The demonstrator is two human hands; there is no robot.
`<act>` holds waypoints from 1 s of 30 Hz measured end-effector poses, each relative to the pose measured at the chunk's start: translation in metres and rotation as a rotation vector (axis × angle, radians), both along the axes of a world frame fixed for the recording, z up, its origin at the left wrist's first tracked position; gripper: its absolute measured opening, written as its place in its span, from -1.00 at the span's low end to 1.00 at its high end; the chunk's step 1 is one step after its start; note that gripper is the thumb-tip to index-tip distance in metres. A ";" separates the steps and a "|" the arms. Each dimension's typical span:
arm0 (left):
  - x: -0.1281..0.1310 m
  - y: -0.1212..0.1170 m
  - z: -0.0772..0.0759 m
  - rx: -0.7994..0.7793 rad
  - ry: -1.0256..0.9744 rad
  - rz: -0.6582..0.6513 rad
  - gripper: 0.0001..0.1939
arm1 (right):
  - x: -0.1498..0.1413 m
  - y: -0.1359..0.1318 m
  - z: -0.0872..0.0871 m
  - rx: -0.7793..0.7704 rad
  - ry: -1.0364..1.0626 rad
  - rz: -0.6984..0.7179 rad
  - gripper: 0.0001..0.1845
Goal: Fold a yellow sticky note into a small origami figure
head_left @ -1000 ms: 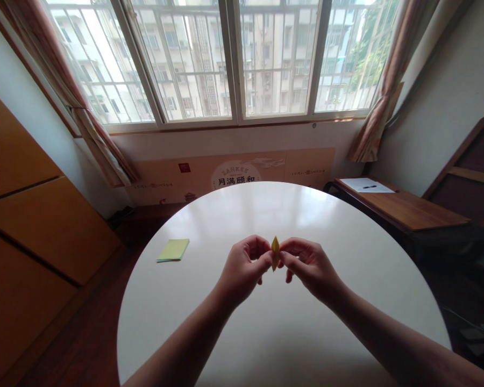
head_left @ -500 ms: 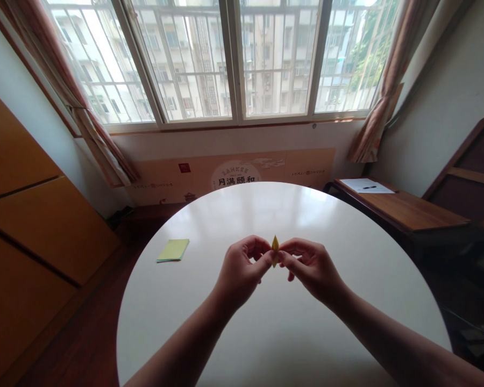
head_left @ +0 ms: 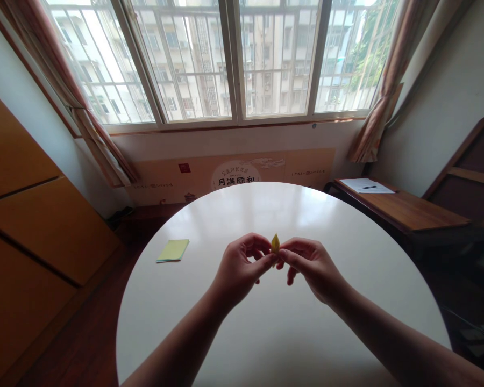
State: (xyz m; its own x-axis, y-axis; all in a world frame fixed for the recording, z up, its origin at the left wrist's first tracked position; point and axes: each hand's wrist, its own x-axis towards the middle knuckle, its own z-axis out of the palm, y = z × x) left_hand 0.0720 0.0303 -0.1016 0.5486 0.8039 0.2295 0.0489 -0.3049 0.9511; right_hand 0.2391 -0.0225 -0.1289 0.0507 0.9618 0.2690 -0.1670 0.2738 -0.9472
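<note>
A small folded piece of yellow paper [head_left: 275, 243], pointed at the top, is pinched between my two hands above the white round table [head_left: 234, 215]. My left hand [head_left: 244, 266] grips its left side with thumb and forefinger. From the other side, the thumb and forefinger of my right hand [head_left: 308, 263] press on it, while the lower fingers curl loosely beneath. The fingertips hide the paper's middle and most of its lower part. To the left on the tabletop lies a stack of square sticky notes [head_left: 173, 250], yellow-green on top with a bluish edge below.
Right of the table stands a wooden bench-like surface [head_left: 423, 207] with a white sheet [head_left: 365, 186] and a dark pen [head_left: 370, 187] on it. An orange-brown cabinet [head_left: 32, 231] is at the left. Beyond the table, a printed cardboard panel [head_left: 306, 161] sits below the window.
The folded paper has turned slightly and shows a broader yellow face at its top. My fingers have shifted a little around it, still pinching. The sticky notes have not moved.
</note>
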 end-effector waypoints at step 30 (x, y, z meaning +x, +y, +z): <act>0.003 0.004 -0.005 -0.090 -0.024 -0.047 -0.74 | -0.002 -0.003 -0.003 0.085 -0.133 -0.109 -0.88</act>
State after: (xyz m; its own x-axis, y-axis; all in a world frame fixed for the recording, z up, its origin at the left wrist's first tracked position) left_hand 0.0746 0.0340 -0.1064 0.5815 0.7953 0.1712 0.0135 -0.2198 0.9755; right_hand 0.2367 -0.0254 -0.1319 0.1115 0.9262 0.3602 -0.0067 0.3632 -0.9317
